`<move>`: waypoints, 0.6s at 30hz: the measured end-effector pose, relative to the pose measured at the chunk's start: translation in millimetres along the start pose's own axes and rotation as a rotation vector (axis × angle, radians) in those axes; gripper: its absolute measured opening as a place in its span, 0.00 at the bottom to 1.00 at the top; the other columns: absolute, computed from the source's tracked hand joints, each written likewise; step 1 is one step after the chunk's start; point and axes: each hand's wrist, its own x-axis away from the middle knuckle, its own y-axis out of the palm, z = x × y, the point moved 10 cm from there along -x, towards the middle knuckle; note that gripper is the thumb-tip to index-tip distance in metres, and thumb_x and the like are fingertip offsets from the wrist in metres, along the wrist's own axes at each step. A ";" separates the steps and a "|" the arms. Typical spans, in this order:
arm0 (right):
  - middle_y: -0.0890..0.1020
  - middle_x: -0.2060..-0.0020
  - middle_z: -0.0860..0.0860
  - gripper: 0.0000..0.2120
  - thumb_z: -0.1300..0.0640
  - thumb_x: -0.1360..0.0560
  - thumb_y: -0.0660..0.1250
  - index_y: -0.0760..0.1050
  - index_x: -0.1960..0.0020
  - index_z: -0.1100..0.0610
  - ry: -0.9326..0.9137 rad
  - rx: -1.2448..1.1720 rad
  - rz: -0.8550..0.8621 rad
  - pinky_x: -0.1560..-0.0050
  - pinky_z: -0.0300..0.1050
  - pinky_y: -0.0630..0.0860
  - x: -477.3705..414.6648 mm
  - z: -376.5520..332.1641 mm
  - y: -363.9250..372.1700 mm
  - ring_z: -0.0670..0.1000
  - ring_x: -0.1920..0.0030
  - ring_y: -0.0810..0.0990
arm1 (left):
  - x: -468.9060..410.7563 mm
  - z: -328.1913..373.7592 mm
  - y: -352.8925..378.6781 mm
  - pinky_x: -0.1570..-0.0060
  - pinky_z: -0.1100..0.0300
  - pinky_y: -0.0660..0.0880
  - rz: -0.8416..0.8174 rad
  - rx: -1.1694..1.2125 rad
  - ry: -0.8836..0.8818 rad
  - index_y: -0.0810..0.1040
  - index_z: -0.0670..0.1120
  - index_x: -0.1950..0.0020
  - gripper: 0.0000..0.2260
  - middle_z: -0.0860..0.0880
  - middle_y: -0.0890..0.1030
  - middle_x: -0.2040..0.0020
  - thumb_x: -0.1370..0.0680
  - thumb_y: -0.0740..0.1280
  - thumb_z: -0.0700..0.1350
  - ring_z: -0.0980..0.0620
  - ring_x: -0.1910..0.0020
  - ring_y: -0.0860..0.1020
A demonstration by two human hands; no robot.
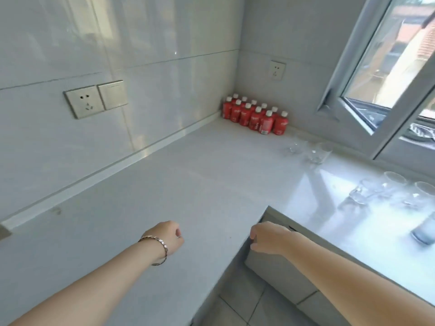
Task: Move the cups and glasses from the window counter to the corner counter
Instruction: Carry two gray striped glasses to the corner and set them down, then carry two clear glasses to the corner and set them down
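On window counter (348, 234): glasses (392, 184) | well apart from fingers (253, 233) | left hand (167, 236), right hand (270, 238) loosely curled, empty

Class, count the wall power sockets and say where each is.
2. The first socket is on the left wall, beside a switch plate. The second socket is on the far wall, above the red bottles. More may lie outside the view.

Cluster of small red plastic bottles with white caps (255, 116), two rows, upright, tucked into the wall corner. White wall socket (84, 105) on the left wall, plain white rocker switch (113, 94) touching its right edge. Second white socket (277, 70) on the far wall above the bottles. White-framed window sash (367, 95) swung open, right. Glossy pale wall tiles (153, 43); grey floor tiles (247, 307) below
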 end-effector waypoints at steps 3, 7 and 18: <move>0.77 0.40 0.57 0.17 0.54 0.23 0.58 0.74 0.39 0.61 0.084 -0.009 -0.003 0.52 0.44 0.73 8.9 83.6 -13.7 0.58 0.43 0.77 | -26.9 68.0 8.0 0.51 0.60 0.71 -0.014 -0.054 0.054 0.70 0.52 0.55 0.01 0.52 0.74 0.54 0.24 0.60 0.46 0.50 0.54 0.73; 0.75 0.38 0.57 0.17 0.56 0.23 0.60 0.72 0.36 0.60 0.219 -0.098 0.066 0.57 0.42 0.72 18.0 181.9 -36.5 0.57 0.44 0.77 | -68.6 150.2 13.6 0.48 0.60 0.74 -0.032 -0.105 0.119 0.75 0.50 0.52 0.05 0.50 0.77 0.51 0.24 0.60 0.45 0.50 0.54 0.74; 0.75 0.36 0.52 0.18 0.52 0.23 0.60 0.70 0.34 0.53 0.407 -0.260 0.097 0.40 0.44 0.70 -71.9 342.4 -75.0 0.54 0.35 0.72 | -234.8 307.1 19.5 0.47 0.60 0.73 -0.103 -0.207 0.253 0.76 0.50 0.49 0.08 0.50 0.79 0.43 0.24 0.59 0.46 0.49 0.45 0.78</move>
